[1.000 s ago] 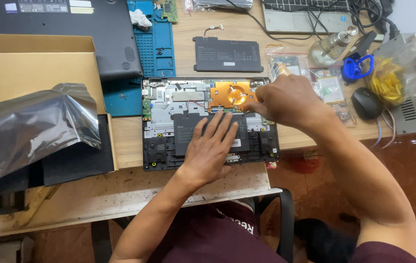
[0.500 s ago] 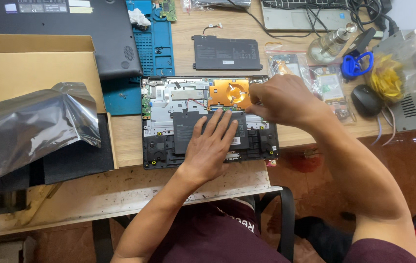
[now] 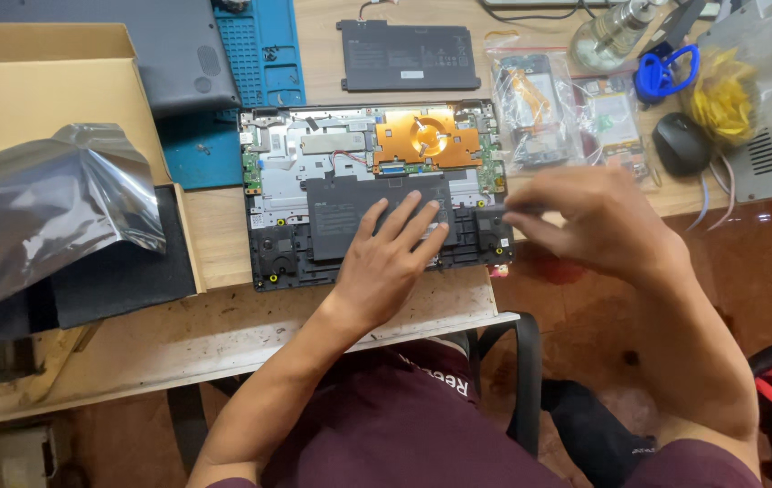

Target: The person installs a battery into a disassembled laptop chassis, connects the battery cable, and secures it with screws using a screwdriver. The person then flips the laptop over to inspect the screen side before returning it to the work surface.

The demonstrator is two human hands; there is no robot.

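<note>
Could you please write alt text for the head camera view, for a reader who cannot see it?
A person's left hand rests flat on the black battery inside an opened laptop on a wooden workbench, while the right hand, blurred, is at the laptop's right edge. A loose battery, blue mat, silver bag and black mouse lie around.

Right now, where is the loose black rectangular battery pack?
In the head view, the loose black rectangular battery pack lies flat on the wooden table, beyond the opened laptop base, right of the blue plastic mat.
</note>
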